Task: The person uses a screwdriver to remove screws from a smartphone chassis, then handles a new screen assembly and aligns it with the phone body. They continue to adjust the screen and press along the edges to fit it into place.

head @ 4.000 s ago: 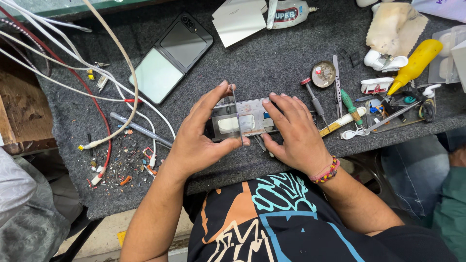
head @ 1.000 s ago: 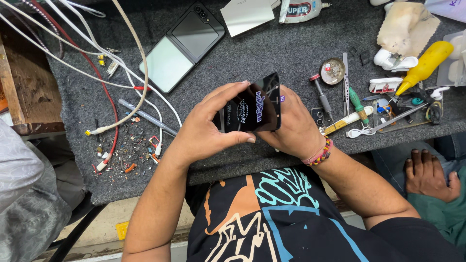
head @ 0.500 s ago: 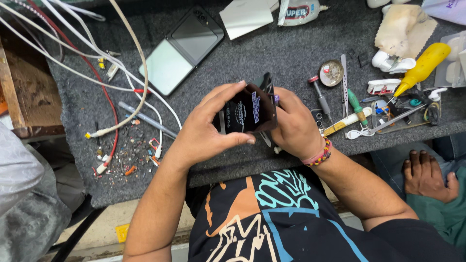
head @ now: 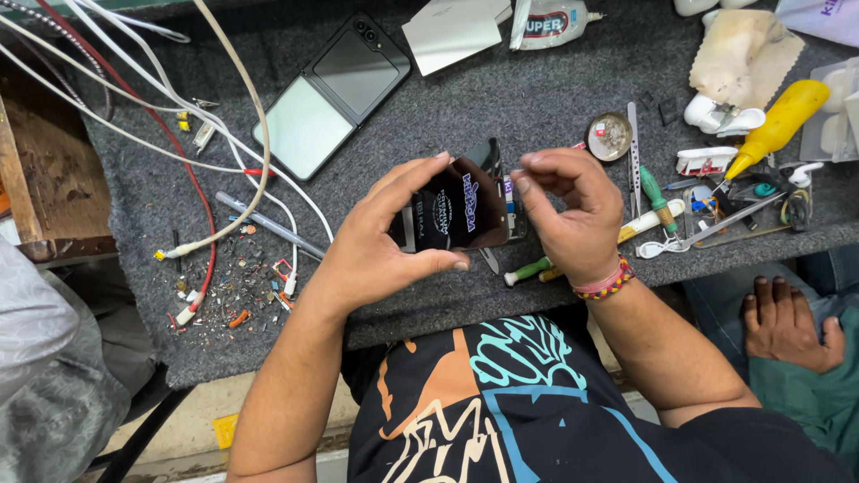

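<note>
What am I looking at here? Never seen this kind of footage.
One camera on a person's head, looking down at their own bare hands over a grey felt bench. The left hand holds a small dark flat part, seemingly phone-sized; the right hand pinches at its edge. On the bench lie a flip phone opened flat, white and red cables, tweezers, green-handled screwdrivers, a yellow nozzle bottle and a glue tube. Another person's hand rests at lower right.
</note>
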